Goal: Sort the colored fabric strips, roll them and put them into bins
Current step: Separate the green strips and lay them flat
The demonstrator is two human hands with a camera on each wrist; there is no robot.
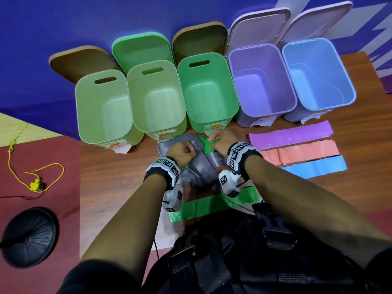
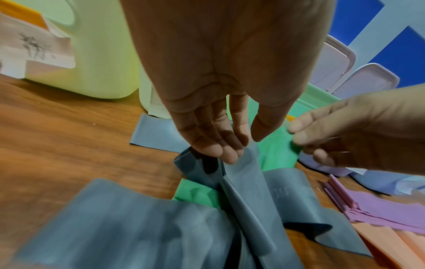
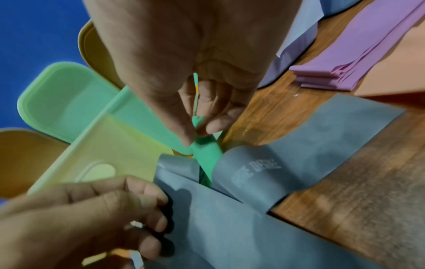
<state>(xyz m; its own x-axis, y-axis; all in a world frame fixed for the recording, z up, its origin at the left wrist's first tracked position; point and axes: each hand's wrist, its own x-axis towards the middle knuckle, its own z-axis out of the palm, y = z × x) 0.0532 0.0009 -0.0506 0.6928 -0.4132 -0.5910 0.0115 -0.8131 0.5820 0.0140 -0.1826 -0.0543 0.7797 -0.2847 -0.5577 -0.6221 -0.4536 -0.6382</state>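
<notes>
The grey strips [image 1: 200, 164] lay in a messy pile on the wood table [image 1: 118, 166], near the middle, w/ green strips [image 1: 203, 206] under & beside them. The left hand [image 1: 180, 152] pinched a grey fold, fingers [image 2: 216, 145] & thumb clamped on it. The right hand [image 1: 221, 141], just to the right, pinched a green strip [image 3: 204, 152] btwn thumb & fingers. Further right, purple strips [image 1: 290, 135], pink strips [image 1: 301, 154] & blue strips [image 1: 316, 166] lay flat in neat stacks, side by side. At the far side stood 5 open bins in a row: three green bins [image 1: 209, 126], a purple bin [image 1: 262, 112] & a blue bin [image 1: 318, 106]. A yellow cord [image 1: 34, 183] lay on the floor, far left.
</notes>
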